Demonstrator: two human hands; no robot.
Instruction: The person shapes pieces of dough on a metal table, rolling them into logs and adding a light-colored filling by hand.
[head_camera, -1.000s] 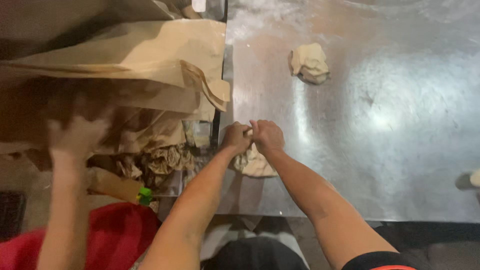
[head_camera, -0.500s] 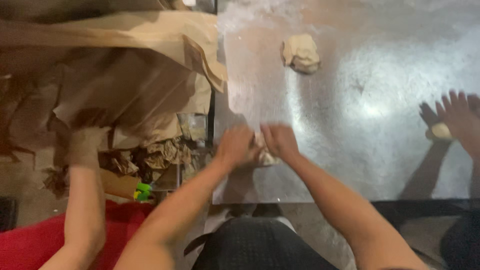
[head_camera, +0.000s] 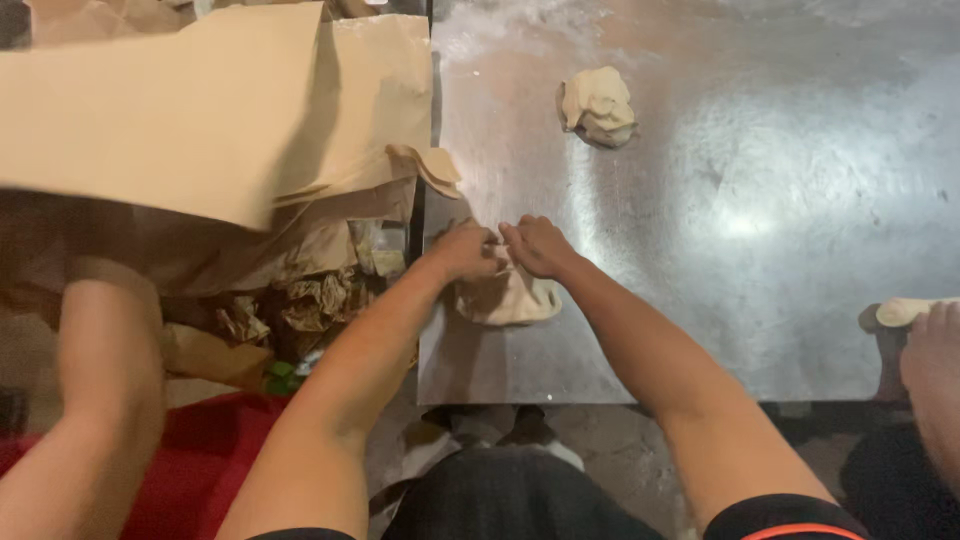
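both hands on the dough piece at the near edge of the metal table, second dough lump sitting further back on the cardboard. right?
Not quite. The second dough lump sits on the metal table, not on the cardboard, which lies to the left of the table. The head view shows this. The rest holds: the left hand and right hand are both on the dough piece near the table's near edge.

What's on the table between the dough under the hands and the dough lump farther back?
Nothing: in the head view only bare, floury metal table lies between the near dough and the far lump.
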